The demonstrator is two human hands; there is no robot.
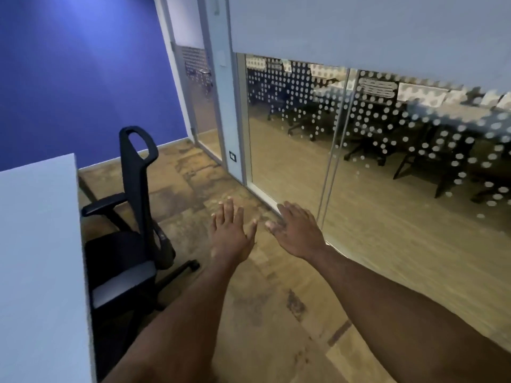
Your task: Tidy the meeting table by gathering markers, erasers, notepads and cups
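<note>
While the head camera looked down and forward, the widest thing in view was the glass partition along the right, its panes covered in rows of frosted white dots; through it a second room showed dimly, with dark chairs and a long table, too blurred to make out more. Left of the glass stood a pale door frame with a small dark-and-white switch plate low on it; any marking on that plate was too small to read. A solid blue wall filled the upper left. Below lay a worn, blotchy brown floor.

At the left edge ran the white meeting table, of which only a bare strip and its long edge showed; no markers, erasers, notepads or cups were visible on that part. Tucked beside the table's edge was a black office chair with a tall looped headrest, one armrest reaching toward the tabletop.

Both bare forearms stretched out over the floor, well apart from table and chair. The left hand was flat, palm down, fingers spread, gripping nothing. The right hand, just beside it, was likewise spread wide and empty, its thumb near the left hand's. No legible writing or brand appeared anywhere.
</note>
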